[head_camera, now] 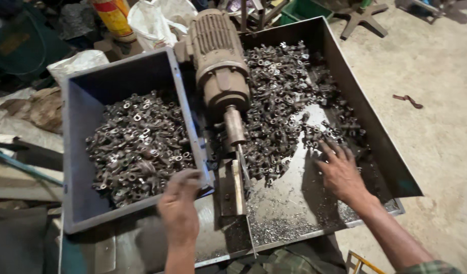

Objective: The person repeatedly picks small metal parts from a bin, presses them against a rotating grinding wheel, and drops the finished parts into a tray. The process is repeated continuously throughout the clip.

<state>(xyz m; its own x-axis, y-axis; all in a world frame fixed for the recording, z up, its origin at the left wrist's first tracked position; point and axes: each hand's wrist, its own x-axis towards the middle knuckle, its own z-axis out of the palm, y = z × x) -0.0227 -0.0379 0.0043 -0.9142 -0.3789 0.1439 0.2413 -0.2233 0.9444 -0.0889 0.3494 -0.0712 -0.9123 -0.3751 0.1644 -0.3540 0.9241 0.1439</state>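
My left hand (178,205) rests on the near rim of a grey plastic bin (73,167), fingers curled over the edge next to a heap of small metal parts (139,144) inside it. My right hand (340,170) lies spread, palm down, on the floor of a wide metal tray (368,114), fingertips touching a loose pile of similar metal parts (284,96). Nothing is gripped in the right hand. Between the two hands stands an electric motor (217,58) with a shaft and tool (234,127) pointing toward me.
Metal shavings (279,228) cover the tray's near part. A white sack (155,23) and a yellow-red canister (114,18) stand behind the bin. Concrete floor (436,66) lies to the right, with a small bent scrap (408,100) on it.
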